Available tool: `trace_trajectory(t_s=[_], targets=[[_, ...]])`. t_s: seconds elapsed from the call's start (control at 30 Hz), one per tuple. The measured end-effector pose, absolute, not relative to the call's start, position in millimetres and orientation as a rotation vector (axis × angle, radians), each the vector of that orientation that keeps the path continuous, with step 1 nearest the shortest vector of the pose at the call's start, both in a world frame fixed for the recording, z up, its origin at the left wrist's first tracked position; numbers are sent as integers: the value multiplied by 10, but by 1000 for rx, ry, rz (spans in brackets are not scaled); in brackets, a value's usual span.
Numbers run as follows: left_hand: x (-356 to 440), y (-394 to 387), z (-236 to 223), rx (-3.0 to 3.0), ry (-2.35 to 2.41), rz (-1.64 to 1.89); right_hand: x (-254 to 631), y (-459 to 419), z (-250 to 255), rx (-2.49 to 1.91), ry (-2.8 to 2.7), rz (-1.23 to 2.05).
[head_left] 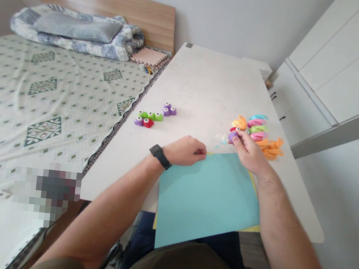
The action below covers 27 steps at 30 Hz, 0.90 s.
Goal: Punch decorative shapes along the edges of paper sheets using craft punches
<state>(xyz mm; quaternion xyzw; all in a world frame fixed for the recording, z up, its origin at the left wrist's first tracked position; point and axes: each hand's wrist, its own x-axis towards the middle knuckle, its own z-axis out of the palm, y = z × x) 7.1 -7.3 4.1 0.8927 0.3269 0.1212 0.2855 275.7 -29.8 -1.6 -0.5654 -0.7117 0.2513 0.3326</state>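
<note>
My right hand [250, 150] is closed around a small purple paper punch [233, 136], just beyond the far right part of a teal paper sheet [208, 197]. Yellow paper [254, 229] peeks out from under the teal sheet. At the sheet's far left part, my left hand [189, 150] has its fingers curled together, thumb against forefinger; what they pinch, if anything, is hidden. White and pale blue paper bits [221, 138] lie scattered between the hands, nearest the purple punch.
Purple [169, 110], green [150, 115] and red [148, 123] punches stand in groups at the table's left. Larger orange punches [271, 148], with pink, green and blue ones, cluster on the right. A bed [86, 73] borders the white table [210, 82]; cabinets [341, 61] stand opposite.
</note>
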Motion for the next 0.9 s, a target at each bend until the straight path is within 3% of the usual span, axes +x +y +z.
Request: trace_trajectory(t_s=[0.23, 0.9], targets=[[68, -69, 20, 2394, 879, 326, 2723, -251, -68, -1388, -1685, 836], [71, -83, 55, 2409, 885, 304, 2666, -275, -63, -1451, -1637, 899]])
